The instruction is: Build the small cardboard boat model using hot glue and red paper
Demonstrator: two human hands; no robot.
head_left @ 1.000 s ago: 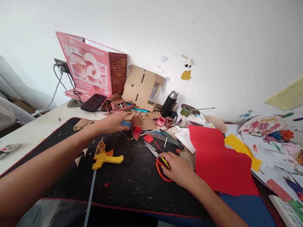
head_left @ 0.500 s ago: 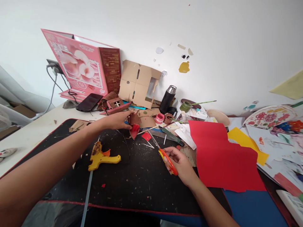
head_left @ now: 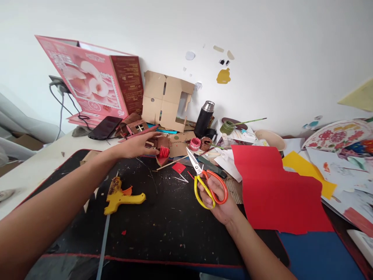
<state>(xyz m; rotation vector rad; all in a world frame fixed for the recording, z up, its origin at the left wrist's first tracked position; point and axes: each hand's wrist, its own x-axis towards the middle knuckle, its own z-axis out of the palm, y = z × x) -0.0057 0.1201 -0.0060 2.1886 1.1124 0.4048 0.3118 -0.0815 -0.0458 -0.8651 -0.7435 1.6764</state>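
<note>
My left hand (head_left: 144, 145) reaches to the back of the mat, thumb and fingers around the cabin end of a small brown model boat (head_left: 163, 156). Folded red strips sit in the boat's front. Partly hidden by the fingers is the boat's rear. My right hand (head_left: 223, 204) holds scissors (head_left: 210, 189) with one yellow and one orange handle, the slightly parted blades pointing up and left. Close to the blades lie a red paper square (head_left: 178, 167) and thin white strips (head_left: 182, 178). A second brown model boat (head_left: 138, 127) with a windowed cabin stands behind my left hand.
A yellow glue gun (head_left: 122, 197) lies on the black mat (head_left: 163, 229). Red sheet (head_left: 279, 190) covers the right side. Behind stand a black thermos (head_left: 204, 119), paint jars (head_left: 195, 144), cardboard (head_left: 167, 99) and a pink box (head_left: 90, 79). A phone (head_left: 105, 127) lies at left.
My right hand has turned the scissors so both handle loops face me, and their blades have parted slightly. My left hand stays at the small boat. The view has shifted a little.
</note>
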